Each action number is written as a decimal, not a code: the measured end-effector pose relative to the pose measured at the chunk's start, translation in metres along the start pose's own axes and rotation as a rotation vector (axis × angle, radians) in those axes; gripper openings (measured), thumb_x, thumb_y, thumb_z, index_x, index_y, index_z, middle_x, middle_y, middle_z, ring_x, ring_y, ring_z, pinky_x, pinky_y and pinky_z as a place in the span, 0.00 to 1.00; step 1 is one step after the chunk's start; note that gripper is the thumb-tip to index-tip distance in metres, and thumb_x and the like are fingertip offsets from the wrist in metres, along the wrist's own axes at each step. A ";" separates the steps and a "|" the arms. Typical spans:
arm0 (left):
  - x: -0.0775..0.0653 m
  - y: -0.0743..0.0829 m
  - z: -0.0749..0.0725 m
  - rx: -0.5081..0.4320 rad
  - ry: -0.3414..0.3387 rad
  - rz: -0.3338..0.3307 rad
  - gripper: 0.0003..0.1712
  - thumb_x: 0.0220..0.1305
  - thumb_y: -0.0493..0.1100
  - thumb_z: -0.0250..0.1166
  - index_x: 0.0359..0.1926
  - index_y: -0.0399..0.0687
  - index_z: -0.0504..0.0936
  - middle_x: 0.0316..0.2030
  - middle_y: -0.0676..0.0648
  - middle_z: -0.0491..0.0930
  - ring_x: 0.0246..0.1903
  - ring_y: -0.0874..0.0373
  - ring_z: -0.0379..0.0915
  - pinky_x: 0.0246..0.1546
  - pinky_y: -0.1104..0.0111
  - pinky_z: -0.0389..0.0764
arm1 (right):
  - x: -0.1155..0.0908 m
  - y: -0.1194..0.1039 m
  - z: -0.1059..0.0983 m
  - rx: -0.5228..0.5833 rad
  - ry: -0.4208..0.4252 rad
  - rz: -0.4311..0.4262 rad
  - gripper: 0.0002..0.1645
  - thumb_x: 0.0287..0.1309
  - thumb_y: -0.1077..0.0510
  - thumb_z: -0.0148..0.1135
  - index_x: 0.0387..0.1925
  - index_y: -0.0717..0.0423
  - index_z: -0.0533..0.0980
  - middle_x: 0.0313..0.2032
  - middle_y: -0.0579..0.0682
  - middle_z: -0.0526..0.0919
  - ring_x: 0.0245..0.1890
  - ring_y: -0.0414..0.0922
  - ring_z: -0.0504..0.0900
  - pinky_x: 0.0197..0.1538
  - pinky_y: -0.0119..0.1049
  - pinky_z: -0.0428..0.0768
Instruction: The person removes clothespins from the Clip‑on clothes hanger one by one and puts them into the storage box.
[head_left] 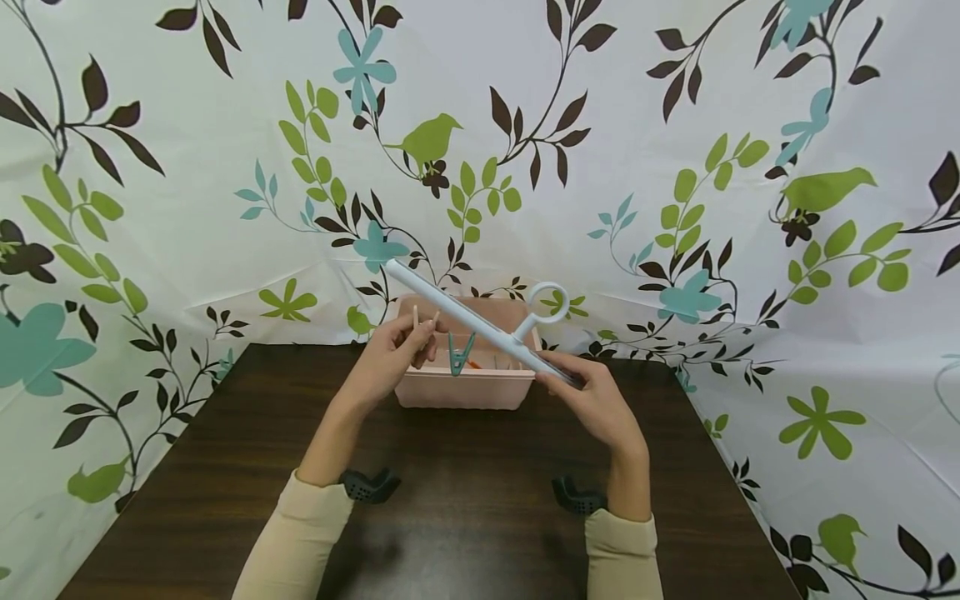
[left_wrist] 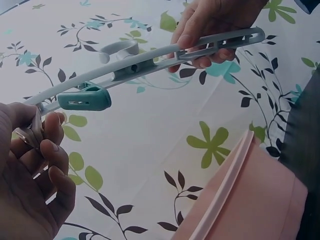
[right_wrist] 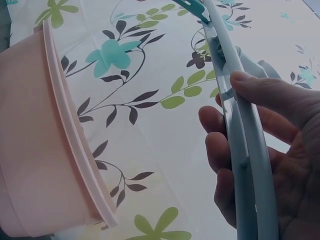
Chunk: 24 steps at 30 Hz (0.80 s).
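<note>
A pale blue plastic hanger (head_left: 465,313) with a ring-shaped hook (head_left: 561,304) is held up at a slant over the bin. My right hand (head_left: 600,404) grips its lower right end, thumb on one side and fingers on the other in the right wrist view. Clipped to the hanger's bar is a teal clothespin (left_wrist: 85,99), which hangs down in the head view. My left hand (head_left: 396,354) pinches a beige clothespin (left_wrist: 35,131) between thumb and fingers, right at the bar in the left wrist view.
Behind the hands, a pink plastic bin (head_left: 465,392) stands toward the far edge of the dark wooden table (head_left: 465,500). Something orange (head_left: 473,364) shows inside it. A white sheet (head_left: 465,50) patterned with leaves and birds hangs around the table.
</note>
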<state>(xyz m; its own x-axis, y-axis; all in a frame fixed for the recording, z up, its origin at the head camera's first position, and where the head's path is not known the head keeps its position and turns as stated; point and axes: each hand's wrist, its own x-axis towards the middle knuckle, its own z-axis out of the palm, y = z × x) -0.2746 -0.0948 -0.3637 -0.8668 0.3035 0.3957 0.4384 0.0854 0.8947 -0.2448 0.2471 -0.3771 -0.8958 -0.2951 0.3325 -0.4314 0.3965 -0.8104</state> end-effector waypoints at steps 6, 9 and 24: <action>-0.001 0.001 -0.002 0.037 0.005 -0.013 0.22 0.86 0.55 0.54 0.58 0.46 0.85 0.32 0.43 0.77 0.29 0.55 0.67 0.31 0.62 0.72 | 0.000 0.001 0.000 -0.013 0.000 -0.004 0.23 0.74 0.53 0.69 0.67 0.48 0.83 0.53 0.54 0.88 0.41 0.42 0.82 0.45 0.34 0.84; -0.002 0.001 -0.005 0.072 0.018 -0.009 0.22 0.86 0.55 0.55 0.58 0.45 0.86 0.32 0.41 0.77 0.29 0.55 0.68 0.29 0.65 0.71 | 0.000 0.001 0.000 -0.016 -0.003 0.001 0.23 0.74 0.53 0.69 0.67 0.48 0.83 0.53 0.54 0.88 0.41 0.43 0.82 0.44 0.32 0.83; -0.008 0.008 -0.014 0.205 0.043 0.016 0.20 0.84 0.55 0.58 0.55 0.45 0.86 0.31 0.44 0.74 0.27 0.54 0.65 0.26 0.65 0.70 | 0.002 0.001 0.001 -0.028 -0.017 -0.007 0.23 0.74 0.53 0.70 0.67 0.49 0.83 0.46 0.53 0.86 0.35 0.42 0.75 0.38 0.33 0.77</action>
<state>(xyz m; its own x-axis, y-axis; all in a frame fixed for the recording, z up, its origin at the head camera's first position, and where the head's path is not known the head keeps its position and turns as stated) -0.2676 -0.1096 -0.3569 -0.8667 0.2656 0.4224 0.4878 0.2733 0.8291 -0.2469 0.2459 -0.3781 -0.8910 -0.3126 0.3292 -0.4403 0.4182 -0.7945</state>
